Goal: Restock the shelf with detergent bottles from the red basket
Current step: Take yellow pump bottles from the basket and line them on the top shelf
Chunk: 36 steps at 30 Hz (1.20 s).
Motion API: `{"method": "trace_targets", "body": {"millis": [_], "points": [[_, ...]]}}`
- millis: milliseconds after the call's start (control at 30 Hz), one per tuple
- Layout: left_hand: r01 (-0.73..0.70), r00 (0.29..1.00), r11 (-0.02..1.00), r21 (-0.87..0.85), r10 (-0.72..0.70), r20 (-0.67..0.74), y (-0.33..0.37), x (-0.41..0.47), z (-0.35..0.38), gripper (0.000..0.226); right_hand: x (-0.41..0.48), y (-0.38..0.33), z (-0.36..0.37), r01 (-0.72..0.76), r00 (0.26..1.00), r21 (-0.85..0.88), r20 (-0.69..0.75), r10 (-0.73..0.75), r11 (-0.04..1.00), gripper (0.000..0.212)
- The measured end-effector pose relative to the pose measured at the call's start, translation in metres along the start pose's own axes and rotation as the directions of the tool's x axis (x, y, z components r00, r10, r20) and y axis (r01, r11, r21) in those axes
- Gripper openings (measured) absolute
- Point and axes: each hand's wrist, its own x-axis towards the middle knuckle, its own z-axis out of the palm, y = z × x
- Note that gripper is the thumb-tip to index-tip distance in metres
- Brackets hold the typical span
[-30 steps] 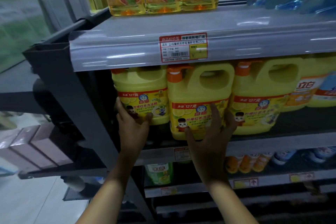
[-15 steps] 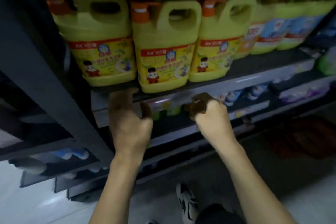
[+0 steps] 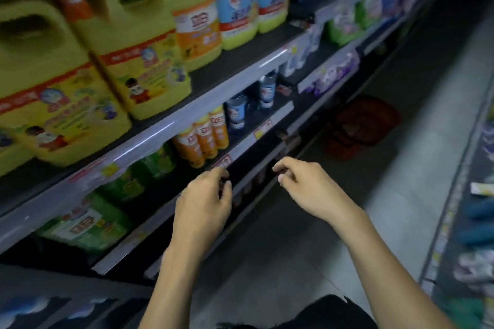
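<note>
Yellow detergent jugs (image 3: 139, 61) on shelf (image 3: 240, 80) at ten o'clock, blurred, leftmost cut off. Red basket (image 3: 361, 125) on floor at three o'clock, dim, contents indiscernible. Left hand (image 3: 203, 203), right hand (image 3: 307, 187) loosely curled, empty.

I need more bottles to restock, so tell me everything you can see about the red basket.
The red basket sits on the grey floor at the foot of the shelving, farther down the aisle beyond the right hand. It looks like plastic with an openwork, latticed wall, and it seems to stand upright. It is dim and blurred, so its contents cannot be told. Neither that hand nor the left hand touches it.
</note>
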Motion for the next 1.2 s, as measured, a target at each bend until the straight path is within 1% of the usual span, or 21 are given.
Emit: {"method": "trace_targets", "body": {"millis": [100, 200, 300, 367, 433, 500, 600, 667, 767, 800, 867, 900, 933, 967, 1000, 1033, 1100, 1133, 1200], "points": [[-0.097, 0.993, 0.994, 0.054, 0.094, 0.069, 0.058, 0.016, 0.034, 0.018, -0.016, 0.054, -0.038, -0.074, 0.996, 0.044, -0.036, 0.076, 0.996, 0.023], [-0.201, 0.975, 0.974, 0.109, 0.187, 0.122, 0.123, 0.03, 0.079, 0.017, -0.029, 0.128, -0.077, -0.145, 0.987, 0.073, -0.054, 0.149, 0.987, 0.026], [-0.285, 0.947, 0.944, 0.163, 0.252, 0.198, 0.196, 0.034, 0.13, 0.017, -0.046, 0.215, -0.122, -0.262, 0.964, 0.068, -0.024, 0.264, 0.963, 0.035], [-0.351, 0.919, 0.922, 0.164, 0.306, 0.249, 0.241, 0.037, 0.164, 0.022, -0.059, 0.27, -0.155, -0.347, 0.938, 0.067, -0.006, 0.348, 0.936, 0.039], [-0.387, 0.895, 0.911, 0.144, 0.333, 0.297, 0.282, 0.043, 0.196, 0.029, -0.07, 0.318, -0.182, -0.405, 0.909, 0.104, -0.059, 0.412, 0.909, 0.04], [-0.413, 0.876, 0.902, 0.127, 0.355, 0.325, 0.317, 0.049, 0.222, 0.028, -0.077, 0.356, -0.206, -0.432, 0.874, 0.169, -0.162, 0.458, 0.886, 0.038], [-0.434, 0.853, 0.894, 0.111, 0.368, 0.371, 0.363, 0.06, 0.253, 0.025, -0.081, 0.397, -0.23, -0.418, 0.817, 0.311, -0.282, 0.502, 0.854, 0.027], [-0.455, 0.834, 0.882, 0.124, 0.373, 0.407, 0.389, 0.076, 0.275, 0.022, -0.075, 0.419, -0.242, -0.396, 0.789, 0.385, -0.321, 0.524, 0.833, 0.021], [-0.477, 0.826, 0.866, 0.146, 0.386, 0.411, 0.418, 0.105, 0.311, 0.028, -0.058, 0.453, -0.258, -0.395, 0.77, 0.424, -0.332, 0.545, 0.815, 0.019], [-0.481, 0.823, 0.867, 0.131, 0.395, 0.407, 0.426, 0.116, 0.324, 0.027, -0.051, 0.465, -0.265, -0.407, 0.767, 0.422, -0.325, 0.554, 0.81, 0.022], [-0.492, 0.809, 0.862, 0.118, 0.403, 0.427, 0.443, 0.141, 0.347, 0.011, -0.035, 0.486, -0.282, -0.431, 0.772, 0.407, -0.295, 0.563, 0.805, 0.037], [-0.496, 0.806, 0.861, 0.114, 0.408, 0.429, 0.451, 0.156, 0.361, 0.02, -0.024, 0.497, -0.291, -0.446, 0.781, 0.388, -0.273, 0.562, 0.807, 0.045], [-0.509, 0.795, 0.855, 0.097, 0.424, 0.434, 0.46, 0.172, 0.374, 0.034, -0.013, 0.507, -0.302, -0.458, 0.79, 0.367, -0.25, 0.56, 0.81, 0.053], [-0.508, 0.789, 0.857, 0.08, 0.427, 0.442, 0.47, 0.188, 0.386, 0.042, -0.002, 0.517, -0.313, -0.46, 0.797, 0.354, -0.24, 0.554, 0.814, 0.057], [-0.504, 0.787, 0.862, 0.057, 0.431, 0.441, 0.48, 0.205, 0.399, 0.043, 0.011, 0.526, -0.325, -0.46, 0.8, 0.34, -0.241, 0.549, 0.82, 0.056], [-0.5, 0.785, 0.865, 0.047, 0.429, 0.447, 0.491, 0.223, 0.41, 0.04, 0.025, 0.535, -0.338, -0.465, 0.801, 0.324, -0.241, 0.548, 0.824, 0.051], [-0.504, 0.772, 0.863, 0.013, 0.444, 0.455, 0.517, 0.26, 0.431, 0.029, 0.052, 0.549, -0.368, -0.484, 0.794, 0.31, -0.236, 0.56, 0.818, 0.035], [-0.513, 0.758, 0.858, 0.0, 0.453, 0.469, 0.531, 0.278, 0.439, 0.025, 0.065, 0.554, -0.383, -0.492, 0.793, 0.305, -0.229, 0.564, 0.816, 0.03], [-0.546, 0.725, 0.837, -0.019, 0.484, 0.49, 0.56, 0.313, 0.457, 0.022, 0.088, 0.569, -0.414, -0.503, 0.785, 0.306, -0.23, 0.575, 0.809, 0.028]]}}
